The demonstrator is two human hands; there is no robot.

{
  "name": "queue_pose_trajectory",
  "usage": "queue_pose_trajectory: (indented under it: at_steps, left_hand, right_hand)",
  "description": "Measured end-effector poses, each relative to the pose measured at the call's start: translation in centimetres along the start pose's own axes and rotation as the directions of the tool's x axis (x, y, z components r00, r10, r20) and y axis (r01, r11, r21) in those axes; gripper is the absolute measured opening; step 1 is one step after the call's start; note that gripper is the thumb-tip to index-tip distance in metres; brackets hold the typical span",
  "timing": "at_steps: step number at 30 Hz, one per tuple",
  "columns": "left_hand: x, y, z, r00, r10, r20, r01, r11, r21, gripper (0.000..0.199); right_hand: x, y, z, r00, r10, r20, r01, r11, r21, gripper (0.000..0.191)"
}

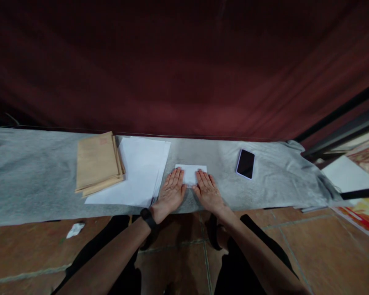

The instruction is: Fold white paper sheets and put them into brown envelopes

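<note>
Under both hands (174, 189), white paper (190, 174) lies long axis left-to-right.

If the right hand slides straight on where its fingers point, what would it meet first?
Across white paper and grey cloth, the right hand would probably first meet dark red fabric; depth is unclear.

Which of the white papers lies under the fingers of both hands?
The small white paper, right of the larger sheets, which lie partly beneath brown envelopes.
</note>
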State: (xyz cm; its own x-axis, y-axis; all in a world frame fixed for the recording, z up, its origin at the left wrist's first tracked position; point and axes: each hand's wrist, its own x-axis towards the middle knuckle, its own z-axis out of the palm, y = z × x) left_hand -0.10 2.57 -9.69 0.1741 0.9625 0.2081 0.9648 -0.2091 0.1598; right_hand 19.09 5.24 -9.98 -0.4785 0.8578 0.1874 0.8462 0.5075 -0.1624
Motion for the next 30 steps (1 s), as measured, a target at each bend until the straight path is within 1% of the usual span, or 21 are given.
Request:
queue_pose_trajectory:
  at_steps: [5, 9, 10, 12, 14, 15, 17, 20, 21, 23, 24, 25, 27, 29, 30]
  left_hand:
    - [0.0, -0.1, -0.1, 0.998, -0.062, 0.015, 0.062, 0.998, 0.026, 0.060]
    - [0.3, 0.2, -0.6, 0.995, -0.090, 0.034, 0.088, 0.995, 0.051, 0.059]
    - [0.5, 0.3, -0.8, 0.995, -0.092, 0.036, 0.090, 0.995, 0.053, 0.059]
    - [0.7, 0.3, -1.0, 0.995, -0.094, 0.037, 0.092, 0.994, 0.051, 0.058]
    - [1.0, 0.2, -1.2, 0.994, -0.098, 0.038, 0.096, 0.995, 0.039, 0.058]
    - [1.1, 0.1, -1.2, 0.994, -0.100, 0.041, 0.099, 0.995, 0.030, 0.058]
    - [1.4, -0.2, -1.2, 0.993, -0.106, 0.050, 0.106, 0.994, -0.003, 0.059]
    - [1.9, -0.8, -1.3, 0.992, -0.116, 0.054, 0.121, 0.987, -0.107, 0.063]
    - [2.1, -1.1, -1.4, 0.991, -0.123, 0.046, 0.129, 0.979, -0.158, 0.065]
    - [2.7, -1.5, -1.9, 0.988, -0.156, -0.002, 0.149, 0.949, -0.279, 0.066]
    - [3.1, -1.6, -2.3, 0.983, -0.177, -0.044, 0.151, 0.927, -0.343, 0.066]
    - [3.5, -1.8, -2.9, 0.975, -0.201, -0.100, 0.145, 0.904, -0.403, 0.065]
    - [4.2, -2.2, -4.2, 0.939, -0.248, -0.237, 0.100, 0.859, -0.502, 0.061]
    - [4.8, -2.6, -5.6, 0.879, -0.299, -0.372, 0.045, 0.828, -0.559, 0.057]
    - [4.9, -2.8, -6.2, 0.845, -0.324, -0.425, 0.021, 0.815, -0.579, 0.054]
  right_hand:
    - [0.2, 1.4, 0.0, 0.997, 0.067, 0.030, -0.067, 0.998, 0.012, 0.058]
    - [2.2, 2.9, -0.5, 0.987, 0.159, 0.031, -0.161, 0.985, 0.069, 0.055]
    - [2.9, 3.2, -0.7, 0.987, 0.158, 0.033, -0.161, 0.983, 0.089, 0.054]
    - [4.2, 3.5, -1.2, 0.992, 0.116, 0.055, -0.123, 0.985, 0.125, 0.054]
    - [5.4, 3.7, -1.6, 0.992, 0.075, 0.099, -0.089, 0.985, 0.145, 0.055]
    - [5.8, 3.7, -1.8, 0.990, 0.073, 0.121, -0.091, 0.985, 0.149, 0.057]
    - [6.4, 3.7, -2.0, 0.984, 0.095, 0.153, -0.119, 0.981, 0.152, 0.059]
    - [7.0, 3.7, -2.4, 0.974, 0.159, 0.161, -0.185, 0.969, 0.165, 0.061]
    - [7.2, 3.7, -2.5, 0.972, 0.176, 0.157, -0.204, 0.962, 0.181, 0.058]
    - [7.5, 3.8, -2.9, 0.972, 0.185, 0.145, -0.218, 0.941, 0.257, 0.041]
    - [7.7, 3.9, -3.2, 0.977, 0.174, 0.123, -0.205, 0.925, 0.320, 0.031]
    - [7.8, 4.0, -3.5, 0.984, 0.160, 0.077, -0.177, 0.903, 0.392, 0.024]
    - [8.0, 4.1, -4.4, 0.984, 0.154, -0.092, -0.084, 0.850, 0.520, 0.017]
    - [8.0, 4.2, -5.2, 0.941, 0.175, -0.289, 0.027, 0.813, 0.581, 0.014]
    - [7.9, 4.2, -5.5, 0.919, 0.173, -0.355, 0.076, 0.805, 0.589, 0.013]
